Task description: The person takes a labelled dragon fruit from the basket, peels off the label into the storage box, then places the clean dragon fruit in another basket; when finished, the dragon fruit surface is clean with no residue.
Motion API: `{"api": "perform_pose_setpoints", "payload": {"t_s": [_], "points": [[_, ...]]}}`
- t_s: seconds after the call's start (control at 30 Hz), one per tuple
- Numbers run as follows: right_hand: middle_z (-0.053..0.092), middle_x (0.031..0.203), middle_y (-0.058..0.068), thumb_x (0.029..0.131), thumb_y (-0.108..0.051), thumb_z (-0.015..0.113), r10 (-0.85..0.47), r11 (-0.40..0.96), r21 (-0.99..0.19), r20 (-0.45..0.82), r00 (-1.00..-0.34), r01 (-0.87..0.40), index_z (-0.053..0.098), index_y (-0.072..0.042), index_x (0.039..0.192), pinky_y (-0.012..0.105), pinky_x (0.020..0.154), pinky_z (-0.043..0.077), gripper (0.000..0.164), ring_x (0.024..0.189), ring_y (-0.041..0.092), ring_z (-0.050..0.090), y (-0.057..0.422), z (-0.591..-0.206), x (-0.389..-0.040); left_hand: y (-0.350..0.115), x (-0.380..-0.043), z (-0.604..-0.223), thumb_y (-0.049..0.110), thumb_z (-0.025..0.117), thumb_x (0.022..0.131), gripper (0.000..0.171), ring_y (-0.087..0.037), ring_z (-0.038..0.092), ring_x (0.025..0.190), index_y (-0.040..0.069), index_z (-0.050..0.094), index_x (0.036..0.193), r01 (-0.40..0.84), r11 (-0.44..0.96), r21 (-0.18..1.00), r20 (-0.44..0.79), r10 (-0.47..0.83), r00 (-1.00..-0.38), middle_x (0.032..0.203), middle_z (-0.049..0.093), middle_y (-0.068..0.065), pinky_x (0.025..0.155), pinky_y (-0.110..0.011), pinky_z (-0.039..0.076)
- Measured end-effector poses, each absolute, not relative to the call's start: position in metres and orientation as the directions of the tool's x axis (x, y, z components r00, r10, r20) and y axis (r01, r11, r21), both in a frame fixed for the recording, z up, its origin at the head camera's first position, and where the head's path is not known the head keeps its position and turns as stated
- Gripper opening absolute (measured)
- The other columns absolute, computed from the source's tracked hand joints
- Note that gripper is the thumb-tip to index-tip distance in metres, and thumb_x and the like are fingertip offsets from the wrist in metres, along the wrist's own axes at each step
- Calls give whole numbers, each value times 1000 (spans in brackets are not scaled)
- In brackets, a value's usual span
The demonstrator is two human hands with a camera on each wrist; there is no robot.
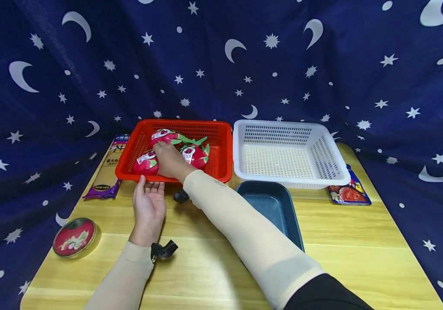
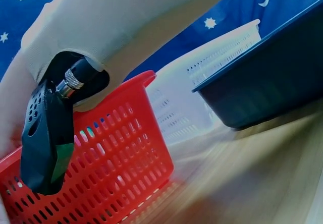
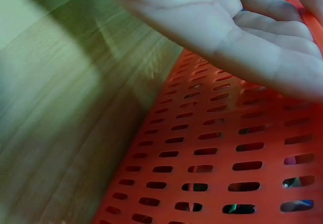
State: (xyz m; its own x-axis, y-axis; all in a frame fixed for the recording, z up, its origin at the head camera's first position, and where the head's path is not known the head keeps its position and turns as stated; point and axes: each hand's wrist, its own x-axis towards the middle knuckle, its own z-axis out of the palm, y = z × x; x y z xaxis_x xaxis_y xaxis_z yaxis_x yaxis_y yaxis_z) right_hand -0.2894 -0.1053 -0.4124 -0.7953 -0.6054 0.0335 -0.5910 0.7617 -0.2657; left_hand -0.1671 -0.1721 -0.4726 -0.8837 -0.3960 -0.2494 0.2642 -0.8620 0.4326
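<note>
My right hand [image 1: 170, 160] reaches down into the red basket [image 1: 221, 161], among dragon fruits with white labels. One dragon fruit [image 1: 145, 164] lies against its left side, another [image 1: 164, 136] behind it, and a third [image 1: 196, 156] to its right. The fingertips are hidden, so I cannot tell whether they hold a fruit. My left hand [image 1: 151, 206] is palm up at the basket's front rim, thumb at the rim and fingers beneath. In the right wrist view, the left hand [image 3: 222, 32] has the rim between thumb and fingers.
A white basket [image 1: 283, 183] stands right of the red one. The dark blue tray [image 1: 272, 202] lies in front, partly under the right forearm. A noodle packet [image 1: 107, 174] and a round tin [image 1: 76, 239] are at left; a sauce pouch [image 1: 349, 193] is at right.
</note>
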Motion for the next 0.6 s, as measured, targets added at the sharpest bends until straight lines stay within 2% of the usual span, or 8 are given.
{"api": "perform_pose_setpoints", "payload": {"t_s": [0.3,0.6], "points": [[60,137,4,76,-30,97,-620,702,-330,153,-770,-631,58,-7,141,22,112,35,79,129,21,51,-101,-413,-289,-172,-166,-471,23,57,111,27,-21,53,103,3,48,128,264,-860,437,-240,-394,-887,116,49,-10,99,-31,50],[56,144,6,71,-33,100,-594,639,-432,251,-765,-637,56,-6,145,22,112,35,91,133,22,50,-101,-411,-290,-173,-167,-471,22,57,111,28,-22,55,101,4,48,132,262,-867,425,-248,-389,-887,115,51,-10,97,-31,51]]}}
